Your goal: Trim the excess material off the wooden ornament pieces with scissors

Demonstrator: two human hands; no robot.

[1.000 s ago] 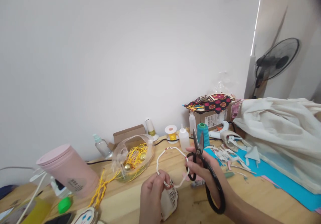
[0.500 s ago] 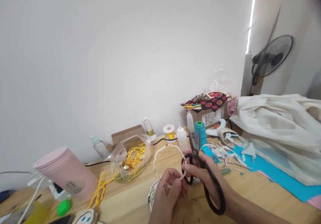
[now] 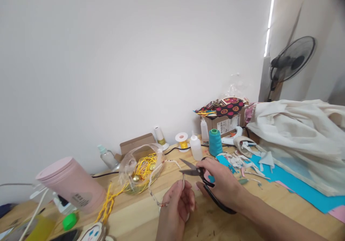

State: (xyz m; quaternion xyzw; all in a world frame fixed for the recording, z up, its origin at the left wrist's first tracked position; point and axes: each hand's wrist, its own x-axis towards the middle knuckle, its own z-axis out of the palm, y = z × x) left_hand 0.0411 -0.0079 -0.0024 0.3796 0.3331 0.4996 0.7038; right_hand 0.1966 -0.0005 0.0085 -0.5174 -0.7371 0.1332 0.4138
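My left hand is low in the middle, fingers pinched on a thin white loop-shaped strip with small red marks. My right hand grips black-handled scissors. Their blades are open and point left, with the tips close to the strip beside my left fingers. Both hands hover over the wooden table. A white cut-out piece lies under my left hand, mostly hidden.
A pink tumbler lies at left near a green cap. Behind my hands are a clear bag of yellow cord, a teal thread spool, a glue bottle, a box, blue paper with scraps, cream cloth, and a fan.
The scissors swung down from upright to pointing left with blades open. The white loop dropped lower and leftward, and my left hand shifted its pinch on it.
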